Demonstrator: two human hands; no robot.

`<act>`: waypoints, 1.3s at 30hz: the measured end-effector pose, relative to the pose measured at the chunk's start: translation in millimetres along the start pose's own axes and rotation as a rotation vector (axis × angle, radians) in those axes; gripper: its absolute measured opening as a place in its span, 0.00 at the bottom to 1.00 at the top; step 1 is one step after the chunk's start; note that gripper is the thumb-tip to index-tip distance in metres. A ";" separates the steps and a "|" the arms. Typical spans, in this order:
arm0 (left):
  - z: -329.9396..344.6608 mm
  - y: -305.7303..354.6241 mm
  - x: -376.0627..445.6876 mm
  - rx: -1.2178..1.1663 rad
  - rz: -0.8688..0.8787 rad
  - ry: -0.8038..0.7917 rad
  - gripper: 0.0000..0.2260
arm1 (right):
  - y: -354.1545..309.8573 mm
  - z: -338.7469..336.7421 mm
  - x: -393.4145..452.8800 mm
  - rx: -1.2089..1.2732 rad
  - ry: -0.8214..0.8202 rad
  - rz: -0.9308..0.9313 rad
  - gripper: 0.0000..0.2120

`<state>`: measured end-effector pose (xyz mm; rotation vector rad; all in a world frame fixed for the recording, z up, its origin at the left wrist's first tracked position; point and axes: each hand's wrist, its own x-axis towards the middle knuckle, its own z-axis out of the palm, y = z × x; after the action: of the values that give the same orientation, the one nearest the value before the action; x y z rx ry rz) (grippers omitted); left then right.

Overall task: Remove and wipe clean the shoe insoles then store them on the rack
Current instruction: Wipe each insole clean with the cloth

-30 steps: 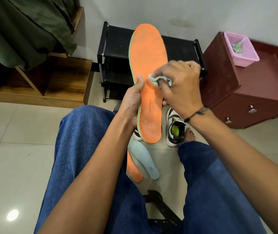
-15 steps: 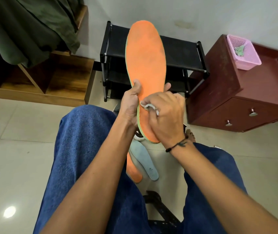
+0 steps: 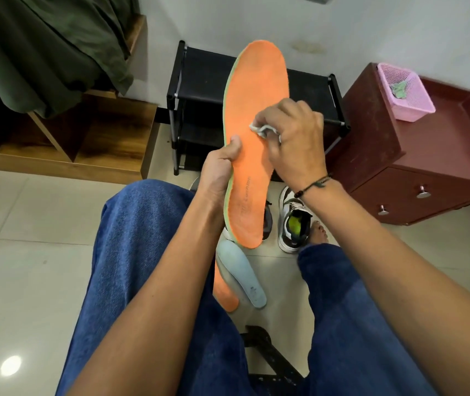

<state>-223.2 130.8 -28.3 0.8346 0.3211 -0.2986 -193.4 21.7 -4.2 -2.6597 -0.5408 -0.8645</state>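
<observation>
- Left hand [image 3: 219, 172] is gripping orange insole [image 3: 256, 115] upright before black rack [image 3: 199, 90].
- Right hand [image 3: 296, 138] is pinching white cloth [image 3: 262, 129], pressing it against insole's middle.
- Two insoles [image 3: 242, 278] are lying on floor.

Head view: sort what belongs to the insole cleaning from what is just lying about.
Part of the job:
- orange insole, held by left hand
- white cloth, gripped by right hand
- floor insoles: pale blue, orange
- shoe
- black rack

Lying about:
- pink basket
- red cabinet
- green garment
- wooden shelf
</observation>
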 end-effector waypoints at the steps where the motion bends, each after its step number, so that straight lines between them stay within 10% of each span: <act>1: -1.3 0.1 0.7 -0.008 0.029 0.017 0.15 | -2.0 3.2 -6.7 0.013 -0.004 -0.015 0.08; 13: -15.2 1.6 -0.7 -0.218 -0.015 -0.117 0.23 | -39.9 -11.6 -71.3 0.452 -0.071 0.129 0.10; 27: -6.9 4.2 3.9 0.048 0.041 0.005 0.12 | -0.7 14.9 1.2 0.059 0.079 -0.002 0.09; 39: -4.4 7.0 -1.7 -0.235 -0.056 -0.048 0.20 | -48.3 -0.8 -70.9 0.484 0.010 0.292 0.11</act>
<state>-222.7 138.9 -25.8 0.5868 0.3282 -0.3258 -267.9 45.8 -39.2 -2.2156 -0.2988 -0.5736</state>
